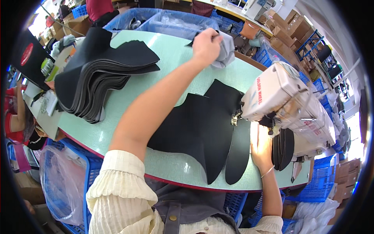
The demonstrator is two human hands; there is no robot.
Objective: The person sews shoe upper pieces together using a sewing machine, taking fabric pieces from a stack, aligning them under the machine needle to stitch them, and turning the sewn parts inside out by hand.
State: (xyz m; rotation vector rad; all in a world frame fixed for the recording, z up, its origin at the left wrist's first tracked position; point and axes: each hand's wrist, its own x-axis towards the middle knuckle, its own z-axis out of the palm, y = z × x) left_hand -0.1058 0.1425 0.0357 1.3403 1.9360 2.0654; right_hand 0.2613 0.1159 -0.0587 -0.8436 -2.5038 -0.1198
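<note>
At the far edge of the table, my left hand is closed on a sewn piece whose grey side faces out, with a bit of black showing beside my fingers. My left arm reaches across a large black cut panel lying flat. A narrow, rounded black strip meets that panel's edge, and both run to the presser foot of a white sewing machine. Beside the strip, my right hand lies flat with its fingers extended; the machine head partly covers the fingertips.
A thick stack of black panels sits on the table's left. Several small rounded black pieces are piled right of my right hand. Blue bins stand beyond the far edge, and a blue basket is below the near left edge.
</note>
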